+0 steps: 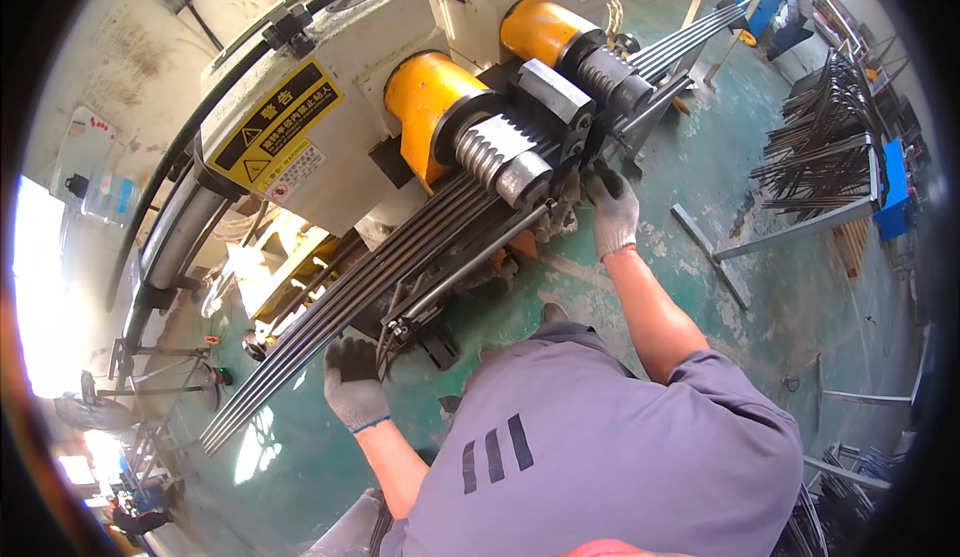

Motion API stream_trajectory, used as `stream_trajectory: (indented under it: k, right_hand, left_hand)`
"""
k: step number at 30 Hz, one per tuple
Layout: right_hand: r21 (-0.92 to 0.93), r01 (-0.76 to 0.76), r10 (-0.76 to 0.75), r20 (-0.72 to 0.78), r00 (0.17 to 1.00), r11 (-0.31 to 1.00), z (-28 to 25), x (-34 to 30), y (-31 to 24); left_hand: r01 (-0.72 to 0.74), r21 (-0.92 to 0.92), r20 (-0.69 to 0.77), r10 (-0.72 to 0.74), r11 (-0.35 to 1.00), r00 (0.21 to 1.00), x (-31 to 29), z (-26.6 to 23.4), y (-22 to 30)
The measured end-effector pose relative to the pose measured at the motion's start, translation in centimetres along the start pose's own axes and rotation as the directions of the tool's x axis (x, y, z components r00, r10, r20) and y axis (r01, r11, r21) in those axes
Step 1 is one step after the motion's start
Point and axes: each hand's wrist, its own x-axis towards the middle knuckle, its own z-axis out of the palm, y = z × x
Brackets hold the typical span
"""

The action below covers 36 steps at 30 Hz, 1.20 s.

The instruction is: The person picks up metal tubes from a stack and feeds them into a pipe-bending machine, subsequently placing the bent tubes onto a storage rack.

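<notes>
A row of several long, thin metal rods [330, 327] runs diagonally through a machine with two ridged steel rollers [505, 162] under orange housings [428, 107]. My left hand [356, 385], in a grey glove with dark fingers, is beside the rods' lower left stretch. Its fingers look extended, with nothing visible in them; whether they touch the rods I cannot tell. My right hand [612, 214], gloved alike, reaches to the machine's front edge just below the right roller. Its fingers point away from me and look apart; their tips are partly lost against dark machine parts.
A large stack of dark rods [825, 147] lies on a rack at the right. A metal frame bar [795, 229] juts from it over the green floor [560, 287]. Another person [795, 12] is at the far right. A floor fan [95, 412] stands left.
</notes>
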Motion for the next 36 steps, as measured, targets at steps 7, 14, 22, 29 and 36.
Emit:
stream_trajectory:
  k: [7, 14, 22, 29, 36]
  right_hand:
    - [0.243, -0.113, 0.078, 0.148, 0.986, 0.963, 3.2, 2.9, -5.7]
    - [0.408, -0.358, 0.292, 0.218, 0.931, 0.84, 4.2, 4.9, -7.4]
    - [0.404, -0.408, 0.337, 0.236, 0.911, 0.819, 4.8, 6.0, -9.4]
    - [0.379, -0.34, 0.214, 0.337, 0.917, 0.86, 5.2, 9.5, -7.5]
    - [0.217, -0.049, -0.018, 0.295, 0.955, 0.975, 5.5, 13.0, -3.8]
  left_hand:
    - [-0.186, -0.009, 0.317, 0.179, 0.982, 0.931, -2.3, 5.3, 1.7]
    - [-0.656, 0.182, 0.253, 0.61, 0.732, 0.751, -6.4, 14.8, 8.0]
    - [-0.798, 0.391, 0.323, 0.744, 0.458, 0.585, -10.2, 29.1, 13.1]
    - [-0.84, 0.463, 0.54, 0.663, 0.282, 0.519, -11.0, 39.2, 8.8]
    - [-0.81, 0.535, 0.778, 0.515, -0.24, 0.361, -11.0, 46.2, 5.7]
